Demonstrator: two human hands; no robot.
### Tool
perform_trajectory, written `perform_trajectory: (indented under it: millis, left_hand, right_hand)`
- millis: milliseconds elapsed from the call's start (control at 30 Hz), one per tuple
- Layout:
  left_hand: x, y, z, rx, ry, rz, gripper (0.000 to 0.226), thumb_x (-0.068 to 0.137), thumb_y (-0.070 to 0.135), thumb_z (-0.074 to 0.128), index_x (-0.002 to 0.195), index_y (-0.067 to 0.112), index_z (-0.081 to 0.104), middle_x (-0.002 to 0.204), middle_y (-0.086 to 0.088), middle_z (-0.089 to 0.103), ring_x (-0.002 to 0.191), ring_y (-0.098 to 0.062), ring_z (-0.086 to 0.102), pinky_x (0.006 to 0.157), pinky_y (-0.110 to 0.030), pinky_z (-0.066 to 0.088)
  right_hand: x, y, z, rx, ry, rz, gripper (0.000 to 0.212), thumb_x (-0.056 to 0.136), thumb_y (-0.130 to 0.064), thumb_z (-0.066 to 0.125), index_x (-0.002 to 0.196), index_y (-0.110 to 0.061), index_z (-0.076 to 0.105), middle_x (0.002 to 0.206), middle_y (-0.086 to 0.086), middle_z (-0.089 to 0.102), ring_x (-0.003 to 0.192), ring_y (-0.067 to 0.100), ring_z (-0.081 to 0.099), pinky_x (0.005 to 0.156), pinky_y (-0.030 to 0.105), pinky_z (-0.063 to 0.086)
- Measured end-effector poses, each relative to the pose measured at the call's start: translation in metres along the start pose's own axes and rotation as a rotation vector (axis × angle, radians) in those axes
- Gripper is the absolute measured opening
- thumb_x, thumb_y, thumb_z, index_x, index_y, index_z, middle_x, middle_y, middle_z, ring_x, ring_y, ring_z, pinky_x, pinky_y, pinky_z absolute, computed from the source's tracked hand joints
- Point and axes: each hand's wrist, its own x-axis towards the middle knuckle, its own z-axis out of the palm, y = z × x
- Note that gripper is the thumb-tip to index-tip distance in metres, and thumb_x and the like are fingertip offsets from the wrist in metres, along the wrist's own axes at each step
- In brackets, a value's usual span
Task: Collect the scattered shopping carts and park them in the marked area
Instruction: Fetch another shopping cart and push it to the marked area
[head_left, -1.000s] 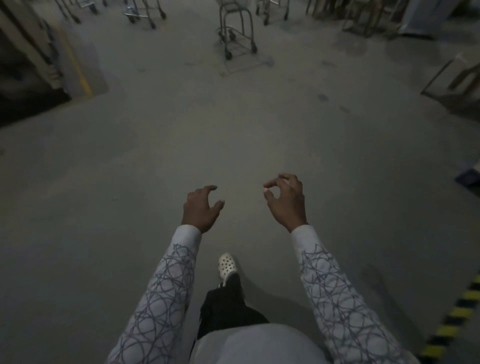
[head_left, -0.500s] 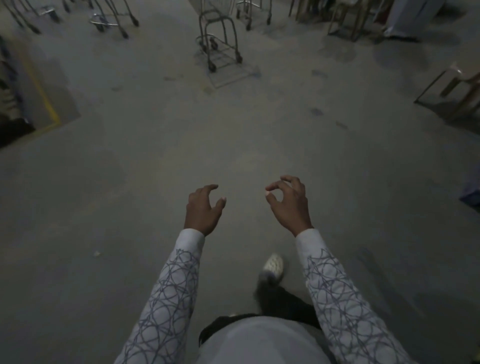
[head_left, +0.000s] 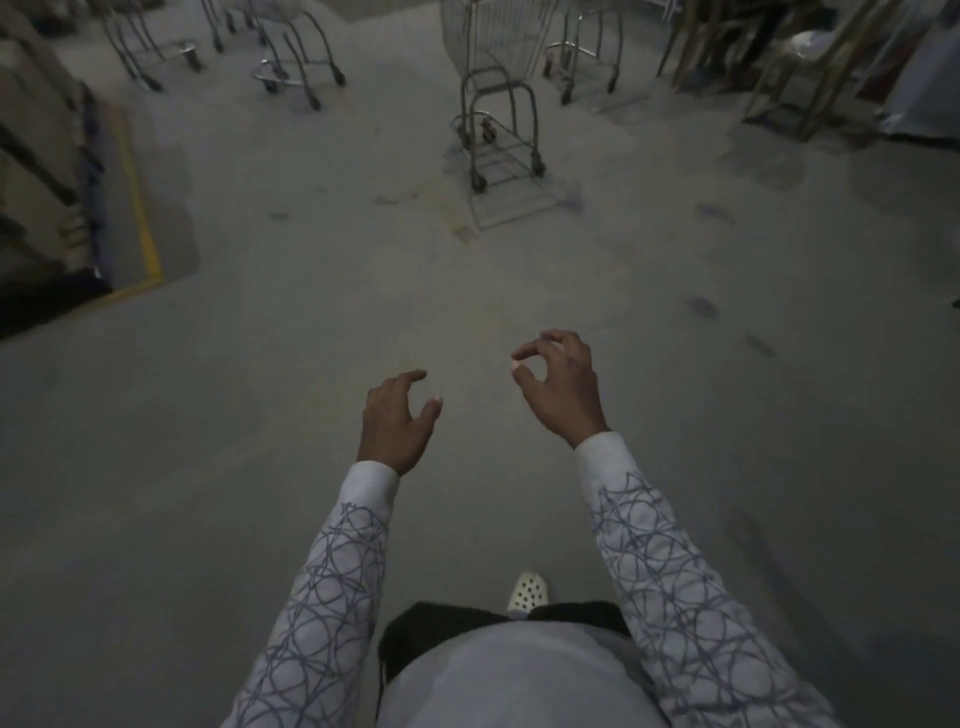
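Straight ahead on the grey floor (head_left: 218, 395), well apart from both hands, stands the nearest shopping cart (head_left: 498, 104), upright on its castors, its wire basket cut off by the top edge of the view. Its long axis runs roughly away from the person, along the line of approach. Which end carries the push bar cannot be told, since no bar shows. The left hand (head_left: 397, 423) and right hand (head_left: 563, 389) are held out in front, backs up, gripping nothing. The left fingers (head_left: 408, 376) are loosely curled and spread from the thumb, while the right index finger and thumb nearly meet in a ring around empty air. The cart lies forward of the gap between the hands, a little toward the right one, which also reaches further forward and so is the nearer. More carts (head_left: 283, 73) stand scattered beyond, to left and right. A yellow floor line (head_left: 140, 197) edges a bay at far left; whether it bounds the parking area is uncertain. Judged step: closing on the cart, with no grasp possible yet.
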Motion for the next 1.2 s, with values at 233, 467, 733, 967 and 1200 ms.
perform_trajectory:
  millis: [233,467,733,967,1200]
  left_hand:
    - [0.134,0.012,0.024,-0.001,0.017,-0.067,0.040,0.093,0.030,0.065,0.130,0.016,0.060,0.131,-0.008,0.060,0.126,-0.031,0.044,0.105,-0.041,0.036]
    - [0.320,0.011,0.062,-0.031,-0.008,-0.054,0.041,0.094,0.032,0.064,0.132,0.018,0.058,0.133,-0.008,0.058,0.129,-0.031,0.042,0.105,-0.041,0.035]
    - [0.545,0.054,0.070,-0.113,-0.072,0.030,0.041,0.095,0.032,0.064,0.133,0.017,0.058,0.134,-0.007,0.058,0.129,-0.029,0.043,0.105,-0.039,0.035]
    - [0.674,0.070,0.101,-0.096,-0.176,0.097,0.040,0.095,0.034,0.064,0.132,0.019,0.059,0.133,-0.003,0.058,0.128,-0.026,0.044,0.105,-0.039,0.036]
    - [0.822,0.081,0.153,-0.069,-0.203,0.094,0.041,0.095,0.035,0.064,0.132,0.020,0.059,0.134,-0.002,0.058,0.128,-0.025,0.043,0.104,-0.036,0.035]
  right_hand:
    - [0.135,0.014,0.024,0.044,-0.103,-0.007,0.007,0.089,-0.030,0.068,0.095,-0.033,0.068,0.129,0.002,0.050,0.133,0.020,0.039,0.106,0.045,0.038]
    - [0.301,0.046,0.055,0.013,-0.115,0.015,0.007,0.090,-0.032,0.067,0.097,-0.034,0.068,0.130,0.001,0.049,0.134,0.019,0.038,0.106,0.047,0.039]
    - [0.511,0.036,0.044,0.003,0.053,0.041,0.008,0.088,-0.033,0.068,0.096,-0.035,0.069,0.124,0.000,0.052,0.128,0.021,0.044,0.103,0.048,0.041]
    - [0.635,0.059,0.058,0.004,0.028,0.156,0.007,0.089,-0.033,0.068,0.095,-0.036,0.068,0.121,-0.004,0.050,0.127,0.020,0.043,0.105,0.046,0.040]
    - [0.791,0.100,0.084,0.051,-0.034,0.149,0.008,0.089,-0.033,0.068,0.093,-0.040,0.064,0.119,-0.006,0.050,0.127,0.019,0.044,0.105,0.045,0.039]
